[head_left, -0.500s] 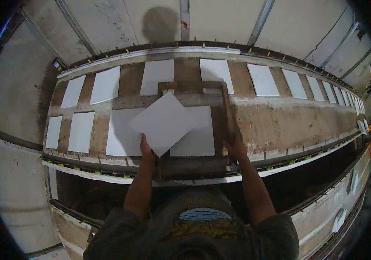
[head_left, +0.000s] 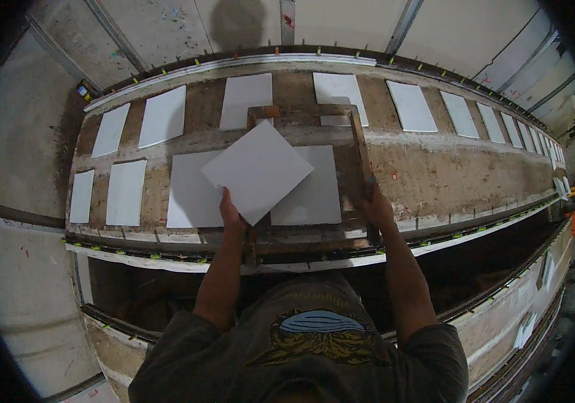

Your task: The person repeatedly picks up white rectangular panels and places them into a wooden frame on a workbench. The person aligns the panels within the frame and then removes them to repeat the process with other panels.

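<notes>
My left hand (head_left: 231, 211) is closed on the near corner of a tilted white rectangular sheet (head_left: 260, 168), thumb on top and fingers hidden beneath. A brown wooden frame (head_left: 360, 144) lies below that sheet, above the table, and white sheets show through its opening. Around the frame's right side my right hand (head_left: 377, 207) is closed. The frame's left side runs close by my left hand; whether that hand grips it too I cannot tell. Two flat white sheets, a left one (head_left: 190, 181) and a right one (head_left: 314, 195), lie partly under the held sheet.
The long brown table (head_left: 455, 181) carries a far row of white sheets (head_left: 412, 107) and more at the left, such as a near one (head_left: 126, 195). Small clips line its edges. A dark gap (head_left: 146, 295) separates it from another table (head_left: 502, 336) at the lower right.
The whole view has shifted, so the table sits higher in the picture. My right hand has slid slightly away from me along the frame's side; the held sheet and frame stay nearly where they were.
</notes>
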The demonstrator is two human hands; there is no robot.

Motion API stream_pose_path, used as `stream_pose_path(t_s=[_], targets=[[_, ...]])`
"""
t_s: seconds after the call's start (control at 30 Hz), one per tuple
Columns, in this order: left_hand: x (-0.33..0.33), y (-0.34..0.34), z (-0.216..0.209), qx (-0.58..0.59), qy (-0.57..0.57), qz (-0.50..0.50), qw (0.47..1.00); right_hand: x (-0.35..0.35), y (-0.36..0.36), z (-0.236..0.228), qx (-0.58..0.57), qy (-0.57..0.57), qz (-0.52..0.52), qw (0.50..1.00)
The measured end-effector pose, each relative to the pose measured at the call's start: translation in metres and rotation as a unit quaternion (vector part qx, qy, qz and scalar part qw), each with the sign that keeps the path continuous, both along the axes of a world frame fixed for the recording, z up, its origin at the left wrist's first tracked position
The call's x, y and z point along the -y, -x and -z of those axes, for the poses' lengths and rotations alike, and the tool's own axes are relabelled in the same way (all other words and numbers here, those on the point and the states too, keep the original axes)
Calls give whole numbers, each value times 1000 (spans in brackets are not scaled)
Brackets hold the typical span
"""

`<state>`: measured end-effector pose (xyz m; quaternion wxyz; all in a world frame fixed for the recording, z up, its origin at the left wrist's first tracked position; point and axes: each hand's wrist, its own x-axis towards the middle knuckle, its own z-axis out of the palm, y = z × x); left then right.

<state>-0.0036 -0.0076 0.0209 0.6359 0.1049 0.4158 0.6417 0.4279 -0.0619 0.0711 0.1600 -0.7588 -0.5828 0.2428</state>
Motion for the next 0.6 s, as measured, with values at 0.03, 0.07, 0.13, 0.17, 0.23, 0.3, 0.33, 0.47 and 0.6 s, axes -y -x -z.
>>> stream_pose_path(t_s=[0.03, 0.07, 0.13, 0.17, 0.23, 0.3, 0.33, 0.47, 0.6], targets=[[2, -6, -24, 8, 8, 8, 1000, 2, -2, -3, -2, -7, 8, 1000], [4, -10, -39, 16, 15, 12, 1000, 3, -3, -7, -4, -15, 12, 1000], [4, -8, -43, 5, -24, 3, 1000, -2, -1, -20, 9, 18, 24, 1000], [2, -7, -44, 0, -42, -1, 999, -4, -2, -25, 15, 35, 31, 999], [-7, 0, -35, 17, -30, 7, 999, -6, -14, -24, 15, -31, -3, 999], [-14, -7, -35, 16, -34, 15, 999, -8, -27, -27, 21, -87, -31, 995], [-14, -17, -52, 7, -47, 20, 999, -8, -33, -36, 27, -112, -40, 993], [-22, -66, -112, -9, -4, -6, 1000, -29, -57, -78, -19, -45, 31, 998], [-38, -117, -121, 0, -45, 7, 999, -44, -110, -74, 16, -89, 25, 996]])
